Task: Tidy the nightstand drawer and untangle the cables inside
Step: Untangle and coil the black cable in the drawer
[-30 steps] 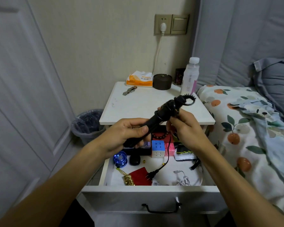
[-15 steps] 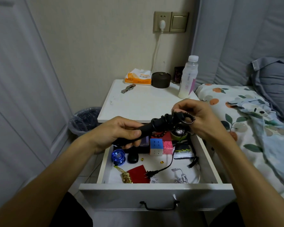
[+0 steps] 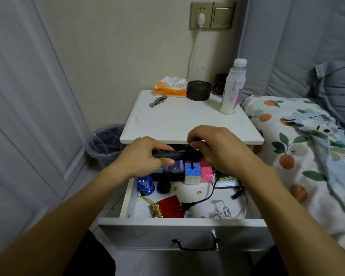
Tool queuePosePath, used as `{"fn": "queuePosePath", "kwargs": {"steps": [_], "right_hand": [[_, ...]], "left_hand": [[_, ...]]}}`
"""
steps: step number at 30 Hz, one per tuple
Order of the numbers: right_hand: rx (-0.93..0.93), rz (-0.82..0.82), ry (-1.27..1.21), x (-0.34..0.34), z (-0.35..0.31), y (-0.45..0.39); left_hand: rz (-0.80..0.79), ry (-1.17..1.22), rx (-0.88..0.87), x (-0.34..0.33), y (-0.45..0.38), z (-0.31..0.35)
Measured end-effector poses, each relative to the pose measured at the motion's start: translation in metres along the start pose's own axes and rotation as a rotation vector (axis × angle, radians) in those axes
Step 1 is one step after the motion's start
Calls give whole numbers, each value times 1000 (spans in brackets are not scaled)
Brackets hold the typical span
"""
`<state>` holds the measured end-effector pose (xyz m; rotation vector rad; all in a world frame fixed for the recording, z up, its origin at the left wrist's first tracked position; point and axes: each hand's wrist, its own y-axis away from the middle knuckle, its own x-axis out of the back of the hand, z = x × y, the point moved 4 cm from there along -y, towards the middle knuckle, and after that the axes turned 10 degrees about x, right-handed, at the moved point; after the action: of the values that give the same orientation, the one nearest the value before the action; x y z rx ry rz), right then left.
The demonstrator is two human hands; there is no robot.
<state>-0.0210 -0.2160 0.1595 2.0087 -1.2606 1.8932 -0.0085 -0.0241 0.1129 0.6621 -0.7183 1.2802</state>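
Since half a second ago you have lowered the black rod-shaped appliance until it lies level, just above the back of the open drawer, and your right hand has slid over its cord end. Your left hand grasps the handle, fingers curled round it and thumb underneath. Your right hand is curled over the bunched black cord at the appliance's other end, pinching it; the fingertips are hidden, so exactly what they hold there cannot be told. One black cable runs down from under that hand into the drawer and ends in one two-pin plug lying on the drawer floor.

In the drawer you have two cubes side by side, one blue-topped puzzle cube and one pink cube, one blue yo-yo, one red pouch with a gold charm, and one tangle of white cable at the front right.

On the nightstand top stand one bottle, one dark round tin, one tissue pack and one watch.
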Motion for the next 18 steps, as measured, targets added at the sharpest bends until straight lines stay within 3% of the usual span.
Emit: {"fn": "queuePosePath", "kwargs": {"steps": [4,8,13,18], "right_hand": [[122,32,25,-9,-16,-6],[51,178,-98,-3,7,-4],[-128,181,-313,-13,37,5],[-215,204,-499,-23,37,8]], "left_hand": [[85,-185,-61,0,5,13],[130,-237,-255,2,12,25],[156,-19,-295,12,17,23],[146,340,-211,17,18,16]]}}
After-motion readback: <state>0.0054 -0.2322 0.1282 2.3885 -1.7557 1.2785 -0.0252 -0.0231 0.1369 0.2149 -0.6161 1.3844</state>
